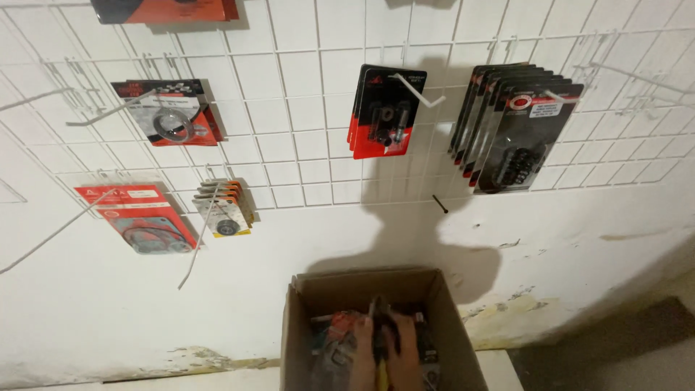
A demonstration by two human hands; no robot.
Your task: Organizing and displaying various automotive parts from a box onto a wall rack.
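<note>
Cardboard box, bottom centre: we've got left hand and right hand inside, gripping packets; exact grip unclear.

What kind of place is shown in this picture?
Probably a spare-parts shop or its stockroom. A white wire display grid on the wall carries hooks with red-and-black carded packs of small metal parts, and both hands reach into an open brown cardboard box of similar packs.

Brown cardboard box, red-black blister packs on white wire grid, white wall.
</note>
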